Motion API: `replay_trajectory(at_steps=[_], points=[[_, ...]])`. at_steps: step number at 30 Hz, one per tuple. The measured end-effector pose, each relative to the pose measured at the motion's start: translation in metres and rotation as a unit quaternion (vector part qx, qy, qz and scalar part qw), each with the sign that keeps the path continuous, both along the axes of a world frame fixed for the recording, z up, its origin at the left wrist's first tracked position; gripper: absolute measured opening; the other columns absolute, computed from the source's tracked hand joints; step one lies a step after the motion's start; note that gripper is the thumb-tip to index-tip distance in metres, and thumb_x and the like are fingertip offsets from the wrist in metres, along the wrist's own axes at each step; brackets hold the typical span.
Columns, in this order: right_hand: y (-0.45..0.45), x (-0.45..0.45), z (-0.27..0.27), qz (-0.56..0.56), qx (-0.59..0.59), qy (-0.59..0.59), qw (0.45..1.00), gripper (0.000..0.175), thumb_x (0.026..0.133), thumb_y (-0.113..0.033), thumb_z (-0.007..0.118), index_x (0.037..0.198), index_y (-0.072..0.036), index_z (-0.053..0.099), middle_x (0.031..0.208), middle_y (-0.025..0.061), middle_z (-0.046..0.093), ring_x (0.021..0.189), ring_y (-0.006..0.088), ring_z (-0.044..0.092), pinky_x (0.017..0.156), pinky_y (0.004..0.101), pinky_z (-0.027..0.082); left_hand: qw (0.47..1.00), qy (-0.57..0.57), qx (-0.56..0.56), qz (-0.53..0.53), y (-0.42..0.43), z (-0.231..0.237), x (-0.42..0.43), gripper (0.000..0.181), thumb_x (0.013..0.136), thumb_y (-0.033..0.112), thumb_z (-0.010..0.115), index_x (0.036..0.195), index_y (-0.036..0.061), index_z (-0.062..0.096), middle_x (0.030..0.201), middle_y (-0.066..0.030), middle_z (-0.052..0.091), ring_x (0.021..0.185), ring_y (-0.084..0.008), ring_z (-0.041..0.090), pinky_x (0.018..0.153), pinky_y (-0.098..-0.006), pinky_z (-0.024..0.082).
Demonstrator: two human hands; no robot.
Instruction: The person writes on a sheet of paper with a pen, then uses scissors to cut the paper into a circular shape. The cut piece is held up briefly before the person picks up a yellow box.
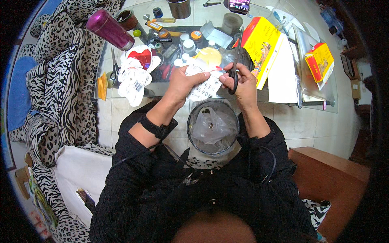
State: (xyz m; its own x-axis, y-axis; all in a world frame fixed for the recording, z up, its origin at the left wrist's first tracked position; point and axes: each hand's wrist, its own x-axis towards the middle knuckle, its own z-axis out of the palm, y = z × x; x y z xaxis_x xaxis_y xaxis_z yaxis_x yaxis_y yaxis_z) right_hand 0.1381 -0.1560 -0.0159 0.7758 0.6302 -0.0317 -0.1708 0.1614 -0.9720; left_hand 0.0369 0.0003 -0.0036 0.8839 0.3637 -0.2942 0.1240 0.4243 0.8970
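Note:
My left hand point(184, 83) pinches a white paper cutout point(204, 89) that bears printed writing, with the thumb laid across its face. In my right hand point(245, 83) are black-handled scissors point(238, 50), their blades pointing up and away from the paper. A small red-tipped part point(218, 69) shows at the paper's edge near my right fingers; whether those fingers touch it, I cannot tell. Below both hands, between my knees, a round mesh bin point(190, 133) holds a crumpled clear plastic bag point(209, 124). Petal-shaped paper cutouts point(133, 77), one with red, lie piled on the table's left.
On the glass table point(331, 91) stand a purple tumbler point(109, 29), several small bottles point(189, 47) and a yellow-and-red box point(261, 45). A second pair of scissors point(114, 68) lies left. A smaller box point(320, 62) and white sheet point(281, 79) are right. A phone point(239, 6) stands at the back.

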Motion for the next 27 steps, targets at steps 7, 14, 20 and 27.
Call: replay_trajectory(at_steps=[7, 14, 20, 27], points=[[-0.014, 0.000, -0.001, 0.148, 0.016, -0.001, 0.989, 0.032, 0.076, -0.020, 0.074, 0.097, 0.000, 0.059, 0.072, 0.0017, 0.059, 0.061, 0.0080, 0.056, 0.055, 0.0202, 0.043, 0.997, 0.019, 0.032, 0.070, 0.026, 0.017, -0.006, 0.030, 0.075, 0.008, 0.074, 0.097, -0.0061, 0.061, 0.085, -0.0122, 0.067, 0.069, -0.0146, 0.066, 0.062, -0.0261, 0.054], [-0.017, -0.005, -0.006, 0.220, -0.021, -0.024, 0.975, 0.062, 0.075, -0.053, 0.071, 0.098, 0.002, 0.056, 0.061, 0.0015, 0.051, 0.052, 0.0079, 0.047, 0.047, 0.0204, 0.034, 0.997, 0.011, 0.036, 0.071, 0.033, 0.021, -0.009, 0.031, 0.073, 0.008, 0.074, 0.097, -0.0066, 0.060, 0.085, -0.0120, 0.067, 0.068, -0.0146, 0.066, 0.061, -0.0257, 0.053], [-0.016, -0.006, -0.004, 0.229, -0.030, -0.025, 0.973, 0.062, 0.075, -0.052, 0.071, 0.098, 0.003, 0.056, 0.061, 0.0021, 0.052, 0.052, 0.0083, 0.047, 0.047, 0.0202, 0.034, 0.997, 0.013, 0.041, 0.060, 0.033, 0.019, -0.010, 0.031, 0.072, 0.008, 0.075, 0.095, -0.0068, 0.060, 0.084, -0.0117, 0.067, 0.068, -0.0139, 0.065, 0.061, -0.0250, 0.053], [-0.017, -0.006, -0.003, 0.220, -0.036, -0.026, 0.974, 0.061, 0.074, -0.052, 0.072, 0.097, 0.002, 0.057, 0.062, 0.0024, 0.054, 0.052, 0.0081, 0.049, 0.046, 0.0200, 0.036, 0.998, 0.015, 0.054, 0.042, 0.032, 0.018, -0.010, 0.034, 0.072, 0.009, 0.075, 0.097, -0.0081, 0.060, 0.084, -0.0122, 0.067, 0.069, -0.0149, 0.066, 0.062, -0.0252, 0.053]])
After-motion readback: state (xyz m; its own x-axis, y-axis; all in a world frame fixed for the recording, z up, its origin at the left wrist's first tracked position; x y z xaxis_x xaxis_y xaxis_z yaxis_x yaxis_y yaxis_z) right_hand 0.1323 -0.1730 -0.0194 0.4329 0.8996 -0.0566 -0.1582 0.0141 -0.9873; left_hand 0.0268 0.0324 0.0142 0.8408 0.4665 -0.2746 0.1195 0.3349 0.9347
